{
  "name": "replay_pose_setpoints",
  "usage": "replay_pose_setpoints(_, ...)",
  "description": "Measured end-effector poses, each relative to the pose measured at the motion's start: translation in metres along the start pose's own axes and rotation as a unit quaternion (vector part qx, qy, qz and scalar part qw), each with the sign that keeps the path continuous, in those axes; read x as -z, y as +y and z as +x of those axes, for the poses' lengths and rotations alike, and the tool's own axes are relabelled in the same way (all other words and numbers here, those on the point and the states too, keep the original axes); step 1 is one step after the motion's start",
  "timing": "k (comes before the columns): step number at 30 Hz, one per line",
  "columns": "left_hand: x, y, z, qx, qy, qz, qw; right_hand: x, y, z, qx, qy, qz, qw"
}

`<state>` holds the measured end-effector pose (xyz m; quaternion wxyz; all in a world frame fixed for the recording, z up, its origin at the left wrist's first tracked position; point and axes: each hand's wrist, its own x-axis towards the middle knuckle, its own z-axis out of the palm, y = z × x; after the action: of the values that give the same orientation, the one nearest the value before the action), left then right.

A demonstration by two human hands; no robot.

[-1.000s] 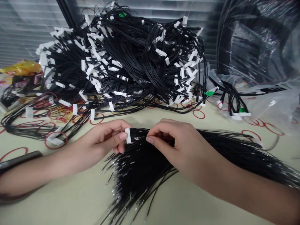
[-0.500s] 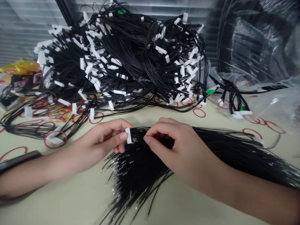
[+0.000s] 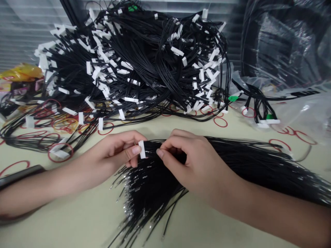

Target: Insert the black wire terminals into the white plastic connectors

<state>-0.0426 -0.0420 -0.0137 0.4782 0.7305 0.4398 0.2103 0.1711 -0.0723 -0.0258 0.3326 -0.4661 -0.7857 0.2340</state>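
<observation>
A small white connector housing (image 3: 142, 150) is pinched upright between the thumb and fingers of my left hand (image 3: 121, 150). Just to its right, my right hand (image 3: 186, 155) is closed in a pinch on a thin black wire (image 3: 149, 152), whose metal-tipped end points at the connector's side. Whether that tip is inside the housing I cannot tell. Under both hands lies a thick bundle of loose black wires (image 3: 150, 186), with shiny metal terminals fanned out at the left end. The bundle runs off to the right beneath my right wrist.
Behind my hands rises a large heap of black cables with white connectors (image 3: 155, 65). Red rubber bands (image 3: 220, 122) are scattered on the pale table (image 3: 64, 220). A clear plastic bag (image 3: 305, 110) lies at the right, a yellow packet (image 3: 22, 72) at the far left.
My right hand has shifted slightly left, closer to the connector, with the pinched wire. My left hand still holds the connector in nearly the same place.
</observation>
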Motion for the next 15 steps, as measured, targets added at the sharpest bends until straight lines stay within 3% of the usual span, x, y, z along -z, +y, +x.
replay_pose_setpoints(15,-0.0001,0.0014,-0.0026,-0.013,-0.003,0.001,1.000,0.0014,-0.0022,0.0031,0.014,-0.020,-0.023,0.999)
